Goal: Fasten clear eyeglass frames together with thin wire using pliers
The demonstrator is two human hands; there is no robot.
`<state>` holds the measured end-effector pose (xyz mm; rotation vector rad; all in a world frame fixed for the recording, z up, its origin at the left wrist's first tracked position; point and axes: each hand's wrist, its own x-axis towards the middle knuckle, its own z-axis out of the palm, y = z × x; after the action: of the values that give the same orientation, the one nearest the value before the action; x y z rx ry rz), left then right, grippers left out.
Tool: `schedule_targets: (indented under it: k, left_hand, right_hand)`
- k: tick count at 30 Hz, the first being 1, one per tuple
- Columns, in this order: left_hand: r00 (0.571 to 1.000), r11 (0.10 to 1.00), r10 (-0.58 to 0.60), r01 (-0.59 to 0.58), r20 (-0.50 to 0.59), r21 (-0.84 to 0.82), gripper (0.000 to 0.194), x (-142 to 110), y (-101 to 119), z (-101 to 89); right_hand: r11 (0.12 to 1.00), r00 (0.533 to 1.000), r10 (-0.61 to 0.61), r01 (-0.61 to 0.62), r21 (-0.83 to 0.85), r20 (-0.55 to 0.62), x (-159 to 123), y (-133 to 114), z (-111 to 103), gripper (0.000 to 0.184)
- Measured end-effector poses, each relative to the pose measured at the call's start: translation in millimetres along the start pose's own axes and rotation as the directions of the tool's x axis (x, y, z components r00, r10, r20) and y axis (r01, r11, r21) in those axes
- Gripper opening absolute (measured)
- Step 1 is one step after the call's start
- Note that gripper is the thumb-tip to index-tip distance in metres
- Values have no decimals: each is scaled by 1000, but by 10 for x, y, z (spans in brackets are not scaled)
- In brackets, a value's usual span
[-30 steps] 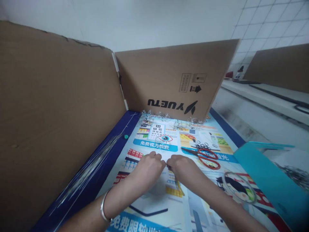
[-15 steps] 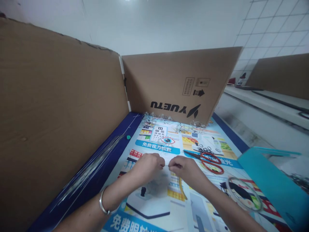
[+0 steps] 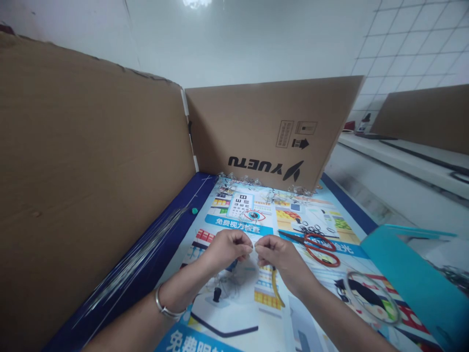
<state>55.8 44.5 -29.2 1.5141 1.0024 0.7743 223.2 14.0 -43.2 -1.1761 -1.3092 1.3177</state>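
Note:
Over the middle of the printed sheet (image 3: pixel 227 313), my left hand (image 3: pixel 229 248) and my right hand (image 3: pixel 280 254) meet almost fingertip to fingertip. Each is closed in a pinch of thumb and forefinger. Whatever the fingers hold is too fine to make out. To the right of my right hand lie orange-handled scissors (image 3: pixel 322 248), their dark blades pointing left. Several small black loops (image 3: pixel 311 228) rest just behind them. Below my right hand a curved yellow strip (image 3: pixel 277 289) shows. A thin clear tangle and a small black piece (image 3: pixel 217 294) lie below my left hand.
Cardboard panels stand at the left (image 3: pixel 91 161) and back (image 3: pixel 234 122). Thin pale wires (image 3: pixel 137 261) lie along the blue left border beside a green bit (image 3: pixel 194 210). Clear tangled pieces (image 3: pixel 242 179) line the back. At right are a pale coil (image 3: pixel 394 313) and turquoise box (image 3: pixel 410 278).
Both hands have turned a little and their fingertips have come closer together. Between them a short thin pale strand showed before; now it is hard to see.

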Motion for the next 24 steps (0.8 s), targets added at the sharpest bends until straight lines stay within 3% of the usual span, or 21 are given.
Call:
schedule_targets:
  k: [9, 24]
  left_hand:
    - [1000, 995, -1, -2, -24, -102, 13, -1, -24, 46]
    - [999, 989, 21, -25, -27, -143, 17, -31, -60, 125]
  right_hand:
    - [997, 999, -20, 23, 75, -37, -23, 40, 35, 23]
    - [998, 995, -31, 37, 60, -99, -31, 8, 54, 24]
